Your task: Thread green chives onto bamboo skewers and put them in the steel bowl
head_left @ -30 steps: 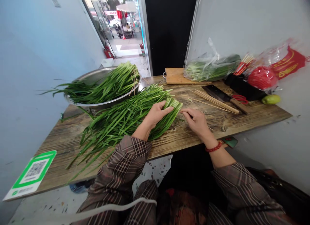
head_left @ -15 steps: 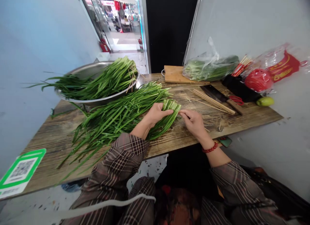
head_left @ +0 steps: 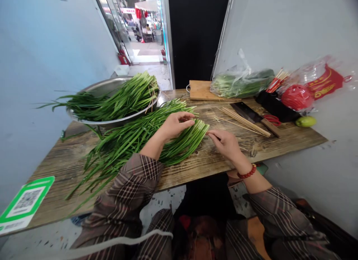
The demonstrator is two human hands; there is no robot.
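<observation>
Garlic chives [head_left: 134, 135] lie in a loose pile on the wooden table, their pale cut ends toward the right. Above these stems is my left hand [head_left: 177, 124], its fingers and thumb apart with nothing gripped between them. Just right of the cut ends, my right hand [head_left: 223, 141] is closed in a pinch on a thin bamboo skewer [head_left: 207, 133]; only a short bit of it shows at the stems. More chives [head_left: 125, 94] rest in a large metal basin [head_left: 112, 122], with skewers through their stem ends.
Loose bamboo skewers [head_left: 243, 122] lie beside a cleaver [head_left: 246, 112] on the right. Behind are a cutting board [head_left: 200, 90] and bagged greens [head_left: 240, 82]. Red twine [head_left: 298, 97] and a yellow-green fruit [head_left: 305, 121] sit far right. A QR-code card [head_left: 26, 200] lies front left.
My left hand has let go of the chive stems and lifted slightly up and left, its fingers opening. My right hand stays pinched near the cut ends.
</observation>
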